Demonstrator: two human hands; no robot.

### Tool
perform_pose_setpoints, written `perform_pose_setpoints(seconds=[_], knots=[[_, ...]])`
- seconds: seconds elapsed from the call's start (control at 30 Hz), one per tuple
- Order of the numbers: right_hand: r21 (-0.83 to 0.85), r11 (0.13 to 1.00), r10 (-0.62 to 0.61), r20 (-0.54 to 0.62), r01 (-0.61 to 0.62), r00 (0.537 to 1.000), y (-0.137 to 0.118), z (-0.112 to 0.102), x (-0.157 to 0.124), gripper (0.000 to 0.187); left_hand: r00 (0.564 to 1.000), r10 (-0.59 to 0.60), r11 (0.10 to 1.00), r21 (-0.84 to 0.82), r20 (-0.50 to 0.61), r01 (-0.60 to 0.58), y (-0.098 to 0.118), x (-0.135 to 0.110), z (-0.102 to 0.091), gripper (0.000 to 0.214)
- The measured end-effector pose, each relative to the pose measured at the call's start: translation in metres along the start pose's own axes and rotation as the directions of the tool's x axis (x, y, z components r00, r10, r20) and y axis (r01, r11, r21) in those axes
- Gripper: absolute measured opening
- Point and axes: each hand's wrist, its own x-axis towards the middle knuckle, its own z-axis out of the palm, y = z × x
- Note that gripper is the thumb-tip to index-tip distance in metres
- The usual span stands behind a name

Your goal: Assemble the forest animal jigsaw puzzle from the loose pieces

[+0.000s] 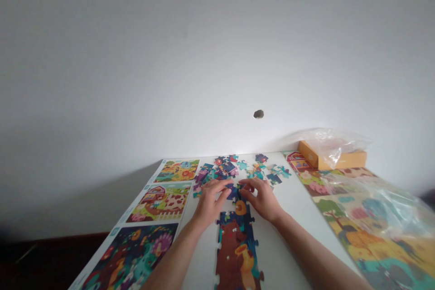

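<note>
A partly joined jigsaw strip (233,244) lies on the white table in front of me, with a brown bear and a yellow honey pot on it. At its far end is a dark blue puzzle piece (232,191). My left hand (213,199) pinches the left side of this piece between thumb and fingers. From the right, my right hand (261,197) closes its thumb and forefinger at the strip's upper right edge, on another dark piece (242,189) mostly hidden by the fingers. Loose puzzle pieces (224,170) lie heaped just beyond both hands.
More loose pieces (274,178) lie at the back right. A printed picture sheet (188,186) runs along the left edge. On the right are a finished animal puzzle (340,208), clear plastic bags (384,208) and an orange box (343,160). A wall (217,77) rises behind.
</note>
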Motion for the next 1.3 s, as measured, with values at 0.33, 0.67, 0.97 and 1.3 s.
perform_pose_setpoints(seconds=[0.33,0.67,0.97,1.3], knots=[[0.302,0.935,0.181,0.047,-0.186,0.982,-0.003,0.002,-0.002,0.017,0.986,-0.161,0.967,-0.205,-0.048,0.148,0.002,0.001,0.001,0.025],[0.052,0.999,-0.003,0.062,0.0,0.998,-0.006,0.0,-0.002,0.02,0.98,-0.186,0.971,-0.168,-0.072,0.172,0.0,0.003,-0.001,0.026],[0.065,0.998,0.017,0.021,-0.018,1.0,-0.003,0.002,-0.002,0.026,0.968,-0.2,0.925,-0.296,0.155,0.238,0.017,0.0,-0.01,0.041],[0.026,0.999,-0.033,0.056,0.031,0.998,-0.005,0.002,-0.003,0.027,0.969,-0.217,0.926,-0.289,0.12,0.243,0.012,0.001,-0.004,0.019]])
